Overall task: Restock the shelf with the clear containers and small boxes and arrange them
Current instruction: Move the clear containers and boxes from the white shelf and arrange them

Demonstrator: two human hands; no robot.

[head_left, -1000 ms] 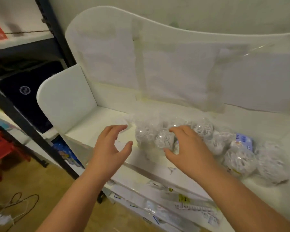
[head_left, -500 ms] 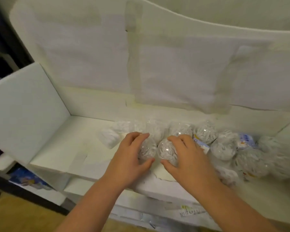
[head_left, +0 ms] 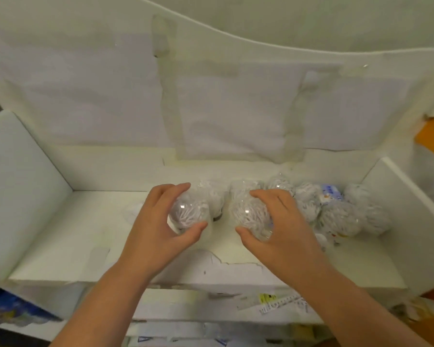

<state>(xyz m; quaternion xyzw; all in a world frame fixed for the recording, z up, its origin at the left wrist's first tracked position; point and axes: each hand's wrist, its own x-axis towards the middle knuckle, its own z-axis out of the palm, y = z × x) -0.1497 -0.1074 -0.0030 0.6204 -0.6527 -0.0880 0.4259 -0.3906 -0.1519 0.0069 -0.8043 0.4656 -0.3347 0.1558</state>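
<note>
Two hands working on white foam-board shelf (head_left: 60, 249) | left hand (head_left: 156, 229) curling round clear round container of white shreds (head_left: 189, 216) | right hand (head_left: 278, 229) gripping second clear round container (head_left: 248, 214) | both sitting mid-shelf | more clear containers (head_left: 341, 216) and small blue-white box (head_left: 331, 196) crowding right end

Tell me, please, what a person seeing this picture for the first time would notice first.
First, the two hands in the middle of the white shelf: the left hand grips one clear container filled with white shreds, and the right hand grips another beside it. Next, the cluster of similar containers crowded toward the shelf's right end, with a small blue-printed box among them.
</note>
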